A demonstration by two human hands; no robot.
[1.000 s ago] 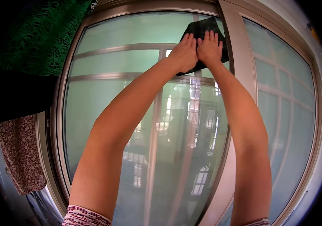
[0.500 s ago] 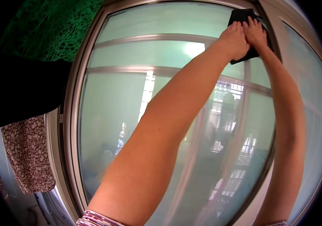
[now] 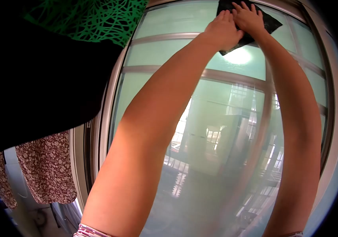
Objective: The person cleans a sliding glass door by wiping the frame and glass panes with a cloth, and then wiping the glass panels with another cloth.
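A black cloth (image 3: 271,24) lies against the upper part of a framed glass panel (image 3: 216,166), near its top edge. My left hand (image 3: 224,31) presses on the cloth's left side, fingers stretched upward and thumb out to the right. Beside it, my right hand (image 3: 249,19) rests flat on the cloth with its fingers spread. The two hands are close together, and both arms reach up from the bottom of the view. Part of the cloth is hidden under the hands.
Metal bars (image 3: 240,79) cross the glass, which carries bright reflections. A metal frame (image 3: 107,114) runs down its left side. Green netted material (image 3: 101,19) hangs at the upper left, above a large dark shape. Brown floral fabric (image 3: 48,170) hangs at the lower left.
Both hands have slid the black cloth leftward across the glass, away from the upper right corner. The view has turned, so the frame and floral fabric appear farther right.
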